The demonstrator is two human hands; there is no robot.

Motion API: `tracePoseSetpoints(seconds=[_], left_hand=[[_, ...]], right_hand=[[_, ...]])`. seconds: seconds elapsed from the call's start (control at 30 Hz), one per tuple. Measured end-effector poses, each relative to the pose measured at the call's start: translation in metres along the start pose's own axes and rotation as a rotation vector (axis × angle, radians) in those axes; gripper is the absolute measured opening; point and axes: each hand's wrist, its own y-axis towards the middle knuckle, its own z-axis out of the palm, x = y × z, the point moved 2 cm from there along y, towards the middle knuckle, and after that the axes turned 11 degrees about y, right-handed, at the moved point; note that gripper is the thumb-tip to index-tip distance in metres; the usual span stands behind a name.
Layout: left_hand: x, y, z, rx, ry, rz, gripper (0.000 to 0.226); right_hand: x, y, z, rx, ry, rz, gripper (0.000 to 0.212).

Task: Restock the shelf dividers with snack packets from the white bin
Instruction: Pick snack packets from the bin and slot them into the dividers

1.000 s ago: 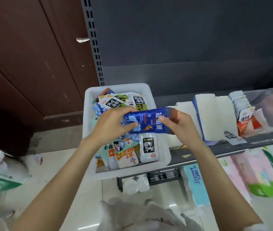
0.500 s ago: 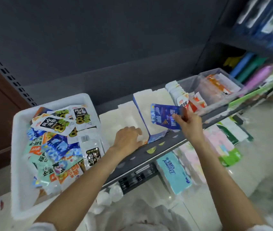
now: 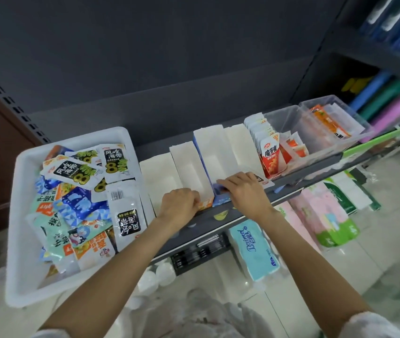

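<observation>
**Blue packet going into divider front**

Right hand (image 3: 245,191) fingers curl on blue snack packet (image 3: 221,192), seating it upright in the blue-sided divider (image 3: 214,154). Left hand (image 3: 178,206) grips the neighbouring white divider (image 3: 189,164) front, probably steadying. White bin (image 3: 23,215) stays close left for refills.

Left hand (image 3: 180,206) curled; right hand (image 3: 244,191) reaches forward.

Grey shelf (image 3: 299,189), white bin (image 3: 21,264), white dividers (image 3: 189,164), perhaps cardboard
</observation>
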Motion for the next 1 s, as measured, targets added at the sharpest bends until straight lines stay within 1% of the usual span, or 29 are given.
tracePoseSetpoints(seconds=[0.1, 0.13, 0.2, 0.23, 0.27, 0.33, 0.37, 0.4, 0.43, 0.47, 0.5, 0.57, 0.6, 0.67, 0.73, 0.8, 0.9, 0.97, 1.0], left_hand=[[0.004, -0.005, -0.003, 0.033, -0.111, -0.009, 0.024], [0.006, -0.009, -0.005, 0.042, -0.147, -0.005, 0.026], [0.014, -0.021, -0.016, 0.005, -0.221, 0.005, 0.026], [0.020, -0.029, -0.024, -0.058, -0.271, 0.000, 0.024], [0.026, -0.039, -0.034, -0.164, -0.329, -0.009, 0.022], [0.050, -0.062, -0.048, -0.441, -0.383, -0.057, 0.020], [0.065, -0.074, -0.052, -0.554, -0.368, -0.099, 0.022], [0.083, -0.085, -0.052, -0.624, -0.335, -0.159, 0.025], [0.103, -0.095, -0.050, -0.649, -0.287, -0.229, 0.027], [0.124, -0.103, -0.045, -0.629, -0.230, -0.299, 0.031], [0.145, -0.109, -0.039, -0.566, -0.164, -0.362, 0.037], [0.183, -0.116, -0.026, -0.377, -0.065, -0.463, 0.049], [0.198, -0.118, -0.020, -0.286, -0.044, -0.508, 0.055], [0.217, -0.119, -0.015, -0.155, -0.019, -0.577, 0.064], [0.225, -0.115, -0.014, -0.063, 0.023, -0.577, 0.071], [0.230, -0.110, -0.016, 0.007, 0.033, -0.556, 0.078], [0.239, -0.102, -0.022, 0.129, -0.108, -0.519, 0.081], [0.242, -0.102, -0.028, 0.183, -0.230, -0.495, 0.077], [0.243, -0.104, -0.031, 0.183, -0.264, -0.483, 0.072]], right_hand=[[0.005, -0.011, -0.008, 0.028, 0.094, 0.069, 0.063], [0.008, -0.014, -0.013, 0.038, 0.133, 0.081, 0.065], [0.021, -0.014, -0.031, -0.001, 0.279, 0.099, 0.056], [0.030, -0.012, -0.043, -0.049, 0.400, 0.119, 0.049], [0.040, -0.009, -0.055, -0.098, 0.528, 0.139, 0.043], [0.067, 0.007, -0.069, -0.148, 0.721, 0.132, 0.036], [0.082, 0.018, -0.070, -0.141, 0.769, 0.105, 0.035], [0.098, 0.030, -0.068, -0.113, 0.797, 0.067, 0.033], [0.115, 0.043, -0.061, -0.067, 0.810, 0.022, 0.031], [0.133, 0.055, -0.052, -0.006, 0.814, -0.026, 0.030], [0.150, 0.067, -0.041, 0.062, 0.806, -0.070, 0.029], [0.183, 0.089, -0.014, 0.206, 0.742, -0.135, 0.031], [0.197, 0.098, 0.000, 0.263, 0.677, -0.167, 0.034], [0.216, 0.112, 0.029, 0.337, 0.493, -0.222, 0.043], [0.225, 0.118, 0.048, 0.389, 0.330, -0.195, 0.053], [0.229, 0.117, 0.058, 0.400, 0.275, -0.146, 0.058], [0.232, 0.113, 0.063, 0.372, 0.295, -0.131, 0.059], [0.231, 0.113, 0.062, 0.365, 0.341, -0.121, 0.057], [0.231, 0.114, 0.062, 0.359, 0.356, -0.115, 0.056]])
